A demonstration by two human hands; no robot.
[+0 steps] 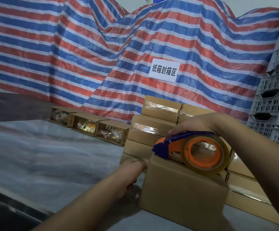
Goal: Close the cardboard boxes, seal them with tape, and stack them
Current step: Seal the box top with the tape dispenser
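where the box (182, 189) blocks it, left hand (132, 169) fingertips hidden

Dim, even indoor light, cool cast. Soft glare on the grey plastic-covered tabletop (52, 147) and clear tape strips. Weak shadows under forearms. Wide-angle bending at edges; slight softness throughout, lower-left corner darkest.

- Left hand (132, 170): fingers hidden behind the near cardboard box (182, 189); grip not discernible.
- Tape dispenser (190, 147): blade end blurred.
- Open boxes (88, 125): contents too small to identify.
- Grey crates (275, 97): cut off at right edge.
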